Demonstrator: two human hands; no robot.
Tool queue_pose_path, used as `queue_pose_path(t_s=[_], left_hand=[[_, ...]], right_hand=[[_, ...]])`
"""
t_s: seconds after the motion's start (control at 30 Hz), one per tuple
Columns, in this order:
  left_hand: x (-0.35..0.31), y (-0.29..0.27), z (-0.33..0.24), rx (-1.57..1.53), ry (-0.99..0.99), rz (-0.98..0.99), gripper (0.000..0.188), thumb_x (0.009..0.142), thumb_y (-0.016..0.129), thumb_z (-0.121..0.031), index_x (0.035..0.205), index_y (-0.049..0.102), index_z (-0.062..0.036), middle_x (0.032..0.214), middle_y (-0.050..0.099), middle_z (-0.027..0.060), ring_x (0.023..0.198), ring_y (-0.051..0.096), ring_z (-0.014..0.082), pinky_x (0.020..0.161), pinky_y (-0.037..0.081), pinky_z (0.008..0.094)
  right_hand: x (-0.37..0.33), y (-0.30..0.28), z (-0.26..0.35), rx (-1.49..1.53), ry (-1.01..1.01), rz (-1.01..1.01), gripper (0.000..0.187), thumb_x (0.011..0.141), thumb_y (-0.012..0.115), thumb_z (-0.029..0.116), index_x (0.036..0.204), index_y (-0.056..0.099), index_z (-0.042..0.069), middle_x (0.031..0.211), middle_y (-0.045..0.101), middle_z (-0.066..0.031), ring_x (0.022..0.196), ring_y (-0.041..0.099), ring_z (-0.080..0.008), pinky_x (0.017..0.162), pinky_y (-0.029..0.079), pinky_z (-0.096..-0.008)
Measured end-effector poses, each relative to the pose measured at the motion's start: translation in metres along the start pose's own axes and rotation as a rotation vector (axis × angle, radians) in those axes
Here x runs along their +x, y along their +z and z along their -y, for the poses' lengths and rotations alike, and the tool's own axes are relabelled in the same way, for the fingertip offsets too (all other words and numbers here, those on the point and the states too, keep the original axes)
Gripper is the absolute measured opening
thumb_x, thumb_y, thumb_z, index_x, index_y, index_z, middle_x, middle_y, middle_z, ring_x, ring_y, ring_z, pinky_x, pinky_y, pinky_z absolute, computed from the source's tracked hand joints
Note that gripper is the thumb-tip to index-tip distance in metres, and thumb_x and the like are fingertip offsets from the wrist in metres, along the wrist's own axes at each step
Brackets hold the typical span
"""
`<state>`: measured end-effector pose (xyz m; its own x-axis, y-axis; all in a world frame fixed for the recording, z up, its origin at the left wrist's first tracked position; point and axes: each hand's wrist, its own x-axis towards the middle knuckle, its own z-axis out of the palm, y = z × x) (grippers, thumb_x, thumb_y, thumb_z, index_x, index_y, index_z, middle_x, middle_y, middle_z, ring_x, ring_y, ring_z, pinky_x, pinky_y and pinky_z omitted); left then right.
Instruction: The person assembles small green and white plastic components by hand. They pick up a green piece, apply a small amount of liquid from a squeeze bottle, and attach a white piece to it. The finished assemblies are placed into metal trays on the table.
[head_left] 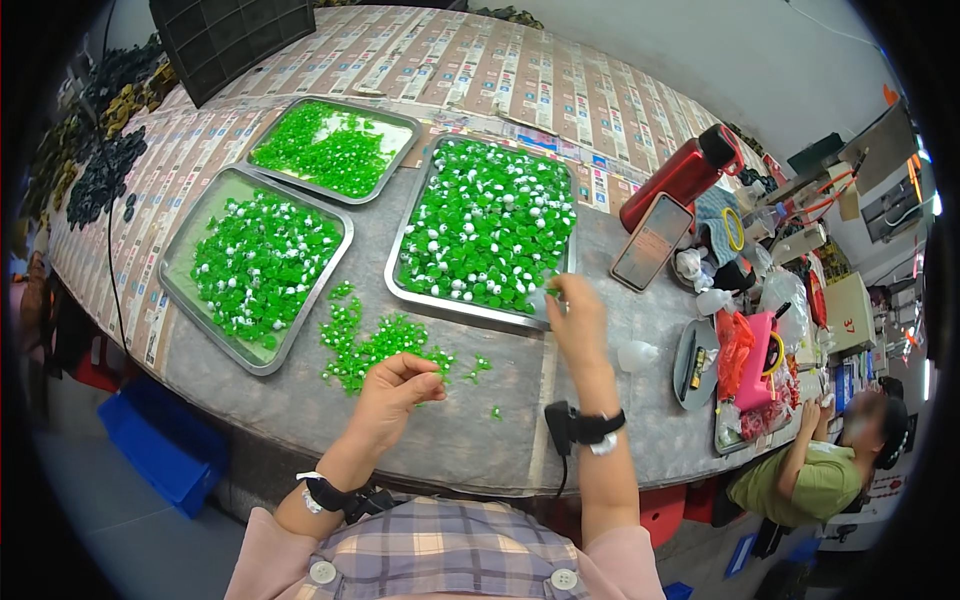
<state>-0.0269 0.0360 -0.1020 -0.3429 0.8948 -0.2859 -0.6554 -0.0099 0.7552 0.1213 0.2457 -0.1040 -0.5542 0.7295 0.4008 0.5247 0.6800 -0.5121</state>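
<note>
My left hand [398, 396] is closed in a pinch over the near side of a loose pile of small green-and-white pieces [375, 340]; whatever sits between its fingertips is too small to make out. My right hand [580, 318] reaches to the near right corner of a large metal tray [440, 306], fingers drawn together. Something pale may show at its fingertips, but I cannot name it. Green pieces mixed with white balls [485, 225] fill that tray. Stray green pieces [480, 368] lie just right of my left hand.
Two more metal trays, one near left [262, 366] and one behind [392, 180], hold green-and-white pieces. At right stand a red flask [672, 180], a phone [653, 242], a small translucent bottle [637, 356] and a grey dish [693, 365]. A co-worker in green [815, 475] sits far right.
</note>
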Motion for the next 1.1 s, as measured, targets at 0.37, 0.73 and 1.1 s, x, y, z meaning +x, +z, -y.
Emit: queue_pose_path(t_s=[0.37,0.73,1.1], left_hand=[[0.003,0.018,0.012,-0.129,-0.099,0.141,0.008,0.076,0.057,-0.005,0.084,0.056,-0.0035,0.077,0.059,0.0052,0.068,0.057,0.0116,0.064,0.049,0.0247],[-0.003,0.016,0.007,-0.191,-0.098,0.102,0.008,0.077,0.057,-0.005,0.085,0.055,-0.0033,0.075,0.058,0.0047,0.068,0.057,0.0118,0.064,0.049,0.0247],[-0.006,0.019,0.008,-0.031,-0.033,0.092,0.008,0.075,0.058,-0.005,0.082,0.058,-0.0008,0.077,0.059,0.0064,0.067,0.057,0.0121,0.064,0.048,0.0241]], right_hand=[[-0.083,-0.008,0.090,1.338,0.579,0.329,0.013,0.077,0.057,0.003,0.089,0.053,0.000,0.081,0.058,-0.0047,0.073,0.056,-0.0105,0.067,0.046,-0.0223],[-0.086,-0.015,0.098,1.305,0.621,0.213,0.019,0.074,0.058,-0.003,0.092,0.053,-0.002,0.084,0.058,-0.0072,0.079,0.057,-0.0125,0.071,0.046,-0.0226],[-0.087,-0.023,0.106,1.227,0.505,0.159,0.018,0.074,0.059,-0.002,0.091,0.054,-0.002,0.087,0.059,-0.0078,0.080,0.057,-0.0124,0.069,0.045,-0.0212]])
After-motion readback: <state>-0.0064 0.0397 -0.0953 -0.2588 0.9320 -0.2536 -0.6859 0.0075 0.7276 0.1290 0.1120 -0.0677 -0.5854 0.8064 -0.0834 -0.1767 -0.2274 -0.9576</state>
